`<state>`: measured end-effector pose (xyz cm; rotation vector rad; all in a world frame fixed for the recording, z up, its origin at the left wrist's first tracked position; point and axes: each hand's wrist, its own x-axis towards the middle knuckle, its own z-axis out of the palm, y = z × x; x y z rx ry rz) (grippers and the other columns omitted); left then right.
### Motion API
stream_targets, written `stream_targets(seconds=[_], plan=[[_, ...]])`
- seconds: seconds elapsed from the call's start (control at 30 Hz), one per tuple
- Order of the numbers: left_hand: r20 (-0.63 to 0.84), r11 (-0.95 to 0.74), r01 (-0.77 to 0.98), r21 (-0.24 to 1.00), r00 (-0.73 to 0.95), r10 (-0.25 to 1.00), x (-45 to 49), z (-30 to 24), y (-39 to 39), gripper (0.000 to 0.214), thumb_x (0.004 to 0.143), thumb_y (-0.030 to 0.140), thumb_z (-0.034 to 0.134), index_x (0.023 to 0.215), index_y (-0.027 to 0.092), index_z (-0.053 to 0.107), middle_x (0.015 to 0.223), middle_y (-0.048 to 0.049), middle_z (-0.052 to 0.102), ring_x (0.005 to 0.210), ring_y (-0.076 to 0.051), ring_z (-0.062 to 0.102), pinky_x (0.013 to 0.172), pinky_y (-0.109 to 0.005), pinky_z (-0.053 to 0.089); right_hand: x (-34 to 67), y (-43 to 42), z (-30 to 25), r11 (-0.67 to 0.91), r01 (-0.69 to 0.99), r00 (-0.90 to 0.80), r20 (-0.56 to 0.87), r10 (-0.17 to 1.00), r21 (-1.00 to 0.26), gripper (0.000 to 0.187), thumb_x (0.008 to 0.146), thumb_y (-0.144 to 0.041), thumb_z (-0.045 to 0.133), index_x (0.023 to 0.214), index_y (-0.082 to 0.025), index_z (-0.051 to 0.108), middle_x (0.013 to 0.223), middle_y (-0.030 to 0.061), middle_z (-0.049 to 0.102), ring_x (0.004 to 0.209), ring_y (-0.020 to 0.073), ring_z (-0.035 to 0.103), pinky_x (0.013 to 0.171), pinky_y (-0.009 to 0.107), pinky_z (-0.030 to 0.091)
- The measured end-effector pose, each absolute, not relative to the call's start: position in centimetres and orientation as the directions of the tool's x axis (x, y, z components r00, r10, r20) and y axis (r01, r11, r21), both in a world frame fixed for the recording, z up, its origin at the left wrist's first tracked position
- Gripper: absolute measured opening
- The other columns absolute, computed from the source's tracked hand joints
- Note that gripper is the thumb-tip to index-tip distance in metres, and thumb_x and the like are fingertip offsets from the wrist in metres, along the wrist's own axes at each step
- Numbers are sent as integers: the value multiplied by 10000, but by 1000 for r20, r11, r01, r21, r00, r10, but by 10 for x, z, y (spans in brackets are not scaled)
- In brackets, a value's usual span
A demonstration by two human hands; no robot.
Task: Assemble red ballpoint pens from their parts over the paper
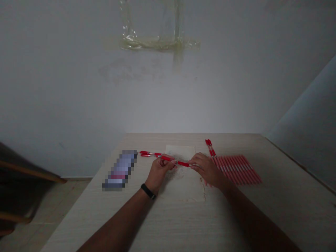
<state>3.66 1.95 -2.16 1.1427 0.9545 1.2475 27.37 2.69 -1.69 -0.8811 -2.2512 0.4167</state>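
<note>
The red pen (170,159) lies crosswise above a sheet of paper (183,189), its long axis running left to right and dipping slightly toward my right. My left hand (161,170), with a black wristband (148,191), is curled closed around it, and my right hand (206,169) pinches its end. Another red pen (150,153) lies just beyond, a slanted row of red pens (237,169) beside my right hand, and a pixelated package (120,170) to the left, all on a pale wood-grain table (78,217) before a grey wall (168,105).
</note>
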Motion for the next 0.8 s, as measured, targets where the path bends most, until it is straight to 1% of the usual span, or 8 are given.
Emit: stream_targets(seconds=[0.1,0.27,0.37,0.47,0.57,0.7,0.77,0.8], plan=[[61,-38,-198,979,112,992,37,-21,19,267,732,352,811,846,144,687,669,-7,686,634,-127,615,644,-234,463,274,28,-17,720,471,-542,477,692,-509,164,984,-275,555,1056,-203,684,952,66,650,936,208,582,828,343,452],[56,-28,-197,980,133,990,38,-23,19,299,722,371,817,856,138,686,658,-3,671,619,-127,599,627,-235,451,272,26,-18,705,478,-528,470,707,-524,123,968,-283,584,954,-192,666,909,54,642,906,206,582,806,342,442],[65,-44,-169,985,123,990,38,-23,20,295,733,377,809,857,138,689,656,-8,672,631,-136,603,633,-241,453,267,20,-18,666,487,-495,449,744,-565,104,964,-245,578,1021,-203,653,932,51,649,905,199,587,822,344,445],[74,-55,-145,988,128,989,39,-22,18,281,737,371,805,865,141,705,673,-13,678,637,-138,598,630,-242,449,261,15,-16,627,488,-467,425,775,-607,150,913,-228,638,1062,-214,647,919,35,644,873,185,589,824,336,450],[59,-42,-140,989,120,991,39,-20,17,291,714,359,819,886,143,725,719,-26,699,655,-143,602,633,-246,443,260,15,-14,601,484,-442,416,795,-635,96,882,-237,667,975,-210,665,890,26,643,852,179,592,800,324,454],[85,-77,-144,987,48,995,34,-16,17,298,713,344,815,939,169,730,734,-11,696,659,-138,583,623,-237,424,270,20,-12,478,479,-305,372,877,-736,92,897,-279,625,931,-205,667,839,33,653,772,178,603,702,310,468],[113,-107,-148,983,29,993,32,-16,19,259,724,334,806,908,172,723,741,-7,687,663,-131,572,635,-235,424,274,22,-12,406,403,-236,336,912,-820,126,894,-321,628,919,-201,654,788,26,653,727,175,605,661,301,472],[115,-109,-144,984,38,993,31,-17,20,246,721,331,807,883,168,718,743,-9,684,665,-130,571,638,-235,424,275,23,-13,381,329,-210,326,922,-864,145,893,-340,628,919,-199,642,775,23,655,713,172,608,655,299,479]])
